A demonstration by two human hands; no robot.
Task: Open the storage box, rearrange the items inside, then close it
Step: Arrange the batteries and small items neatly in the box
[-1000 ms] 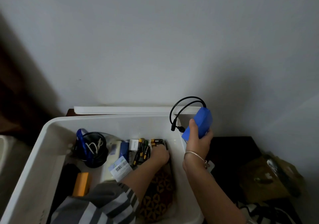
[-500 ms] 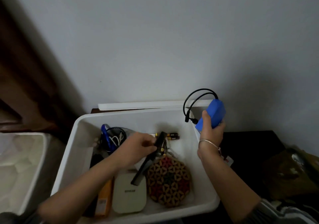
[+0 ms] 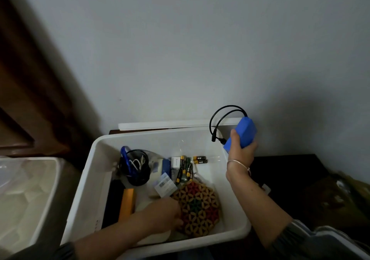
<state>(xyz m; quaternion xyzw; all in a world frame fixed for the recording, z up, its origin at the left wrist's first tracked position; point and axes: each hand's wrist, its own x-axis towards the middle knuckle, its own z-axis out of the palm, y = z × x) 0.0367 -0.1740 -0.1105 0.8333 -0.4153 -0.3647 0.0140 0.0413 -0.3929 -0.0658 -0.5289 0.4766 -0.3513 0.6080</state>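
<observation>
Right grip point(image 3: 241, 149) closed round blue pack point(image 3: 245, 132) above storage box point(image 3: 96, 163) corner, left grip unclear

White storage box point(image 3: 88, 181) stands open, cluttered with batteries point(image 3: 185, 169) and a patterned trivet point(image 3: 198, 205).

We take this for a room in a home, seen down in a corner. A plain painted wall point(image 3: 200, 49) fills most of the view, bare but for a small dark mark high up. On the left stands dark brown wood panelling point(image 3: 30, 79), like a door or a wardrobe. What fills the white plastic storage box point(image 3: 88, 179) is household clutter: loose batteries point(image 3: 185, 168), a black mesh pen cup point(image 3: 136, 167), a patterned woven trivet point(image 3: 198, 203), an orange box point(image 3: 127, 203) and a barcoded packet point(image 3: 165, 185). The box sits on a dark surface point(image 3: 280, 169). A second white tub point(image 3: 26, 195) stands just beside it on the left, and crumpled brown bags point(image 3: 340, 197) lie at the right.
</observation>
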